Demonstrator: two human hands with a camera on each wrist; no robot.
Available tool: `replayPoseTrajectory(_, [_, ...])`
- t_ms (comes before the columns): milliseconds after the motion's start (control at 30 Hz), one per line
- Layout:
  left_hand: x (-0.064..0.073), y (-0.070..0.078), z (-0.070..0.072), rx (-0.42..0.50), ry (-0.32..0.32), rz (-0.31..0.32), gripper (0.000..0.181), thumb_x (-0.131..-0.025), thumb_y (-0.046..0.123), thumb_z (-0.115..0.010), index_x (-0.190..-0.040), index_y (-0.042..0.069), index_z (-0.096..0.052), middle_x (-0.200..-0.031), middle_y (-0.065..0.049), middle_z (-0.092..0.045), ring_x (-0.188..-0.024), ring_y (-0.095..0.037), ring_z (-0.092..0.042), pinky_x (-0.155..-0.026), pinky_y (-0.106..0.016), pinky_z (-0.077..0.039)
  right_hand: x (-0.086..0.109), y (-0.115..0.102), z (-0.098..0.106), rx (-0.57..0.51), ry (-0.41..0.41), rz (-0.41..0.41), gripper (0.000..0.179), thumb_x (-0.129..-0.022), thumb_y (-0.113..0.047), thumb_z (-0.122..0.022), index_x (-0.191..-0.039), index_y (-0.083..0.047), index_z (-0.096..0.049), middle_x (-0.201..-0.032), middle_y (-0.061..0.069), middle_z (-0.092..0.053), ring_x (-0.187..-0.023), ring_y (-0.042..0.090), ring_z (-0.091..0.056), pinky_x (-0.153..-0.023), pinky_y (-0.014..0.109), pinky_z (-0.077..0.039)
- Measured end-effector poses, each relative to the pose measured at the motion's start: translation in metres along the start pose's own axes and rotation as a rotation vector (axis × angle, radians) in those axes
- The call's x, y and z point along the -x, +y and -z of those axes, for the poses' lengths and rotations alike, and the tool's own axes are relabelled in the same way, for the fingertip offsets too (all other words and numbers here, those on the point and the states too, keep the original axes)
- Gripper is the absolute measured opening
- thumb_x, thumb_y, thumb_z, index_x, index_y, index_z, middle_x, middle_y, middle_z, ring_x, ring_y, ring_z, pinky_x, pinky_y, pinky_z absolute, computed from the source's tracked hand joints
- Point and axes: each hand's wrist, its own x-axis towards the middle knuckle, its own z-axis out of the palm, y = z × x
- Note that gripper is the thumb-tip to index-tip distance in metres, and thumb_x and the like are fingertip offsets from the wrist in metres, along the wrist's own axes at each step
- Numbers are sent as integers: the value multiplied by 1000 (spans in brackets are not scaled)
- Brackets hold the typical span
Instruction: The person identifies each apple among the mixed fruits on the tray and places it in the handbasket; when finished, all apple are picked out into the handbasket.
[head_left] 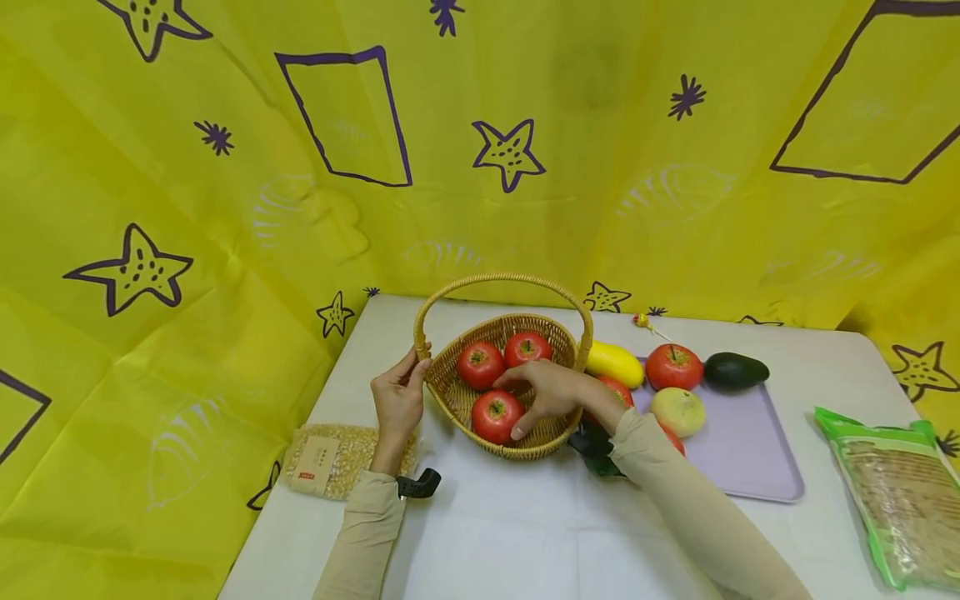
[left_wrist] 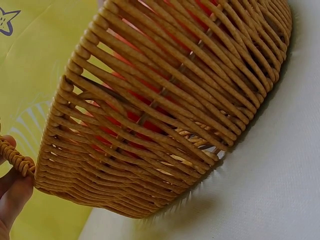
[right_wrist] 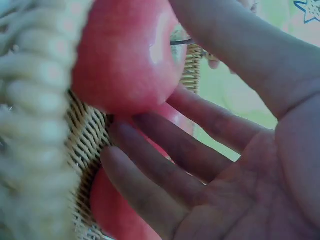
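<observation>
A wicker basket point(head_left: 517, 452) with a tall arched handle stands on the table, holding three red apples. My left hand point(head_left: 399, 396) pinches the foot of the handle at the basket's left end; thumb and fingers point(left_wrist: 16, 197) show there in the left wrist view. Inside the basket my right hand point(head_left: 551, 390) is at the front apple point(head_left: 495, 417), touching its right side with thumb and fingertips. Its fingers look spread and nearly straight in the right wrist view. Behind lie a left apple point(head_left: 480, 365) and a back apple point(head_left: 527, 347).
Right of the basket, a lilac tray point(head_left: 750, 458) bears a red apple point(head_left: 675, 367), a pale round fruit point(head_left: 678, 411), an avocado point(head_left: 735, 372) and a yellow fruit point(head_left: 617, 363). A lollipop point(head_left: 642, 321) lies behind. Bagged grain point(head_left: 345, 458) lies left, packaged bread point(head_left: 900, 500) far right.
</observation>
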Motion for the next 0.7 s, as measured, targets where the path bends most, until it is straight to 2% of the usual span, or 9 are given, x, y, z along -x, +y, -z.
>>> replayPoseTrajectory(133, [2,-2,0,2,-2,-6,32,-96,-6,-73,-128,-9,-71,-117,-28,-75,-102,-37,-76,-83,-14,-61,21,6,1,-125,56,54,73,-84,-33,-93,-145,-5,-64,-144,12,-67,-131,33,-64,-112,51,-54])
replayPoseTrajectory(233, [2,-1,1,-3,0,-3,32,-97,-5,-73,-128,-9,-71,-117,-28,-75,-103,-29,-77,-84,-14,-61,40,11,2,-224,95,100,72,-87,-32,-91,-147,-4,-61,-146,14,-66,-132,34,-64,-111,54,-55])
replayPoseTrajectory(433, [2,1,2,-15,-2,0,33,-97,-4,-73,-129,-10,-70,-118,-28,-75,-103,-15,-76,-85,-15,-61,84,18,4,-338,216,181,76,-83,-20,-93,-149,-4,-59,-150,14,-63,-136,33,-61,-112,56,-53])
replayPoseTrajectory(567, [2,1,2,-26,-6,-4,33,-97,-4,-73,-130,-10,-69,-118,-27,-75,-102,-13,-76,-84,-14,-61,111,30,2,-324,330,183,80,-77,-13,-96,-149,-10,-61,-147,11,-65,-134,29,-61,-110,51,-56])
replayPoseTrajectory(700, [1,0,1,-20,-12,-2,34,-97,-3,-73,-130,-11,-69,-119,-28,-75,-103,-15,-76,-85,-14,-61,134,45,-2,-298,421,149,84,-73,-7,-98,-148,-12,-62,-147,13,-66,-132,27,-63,-108,43,-58])
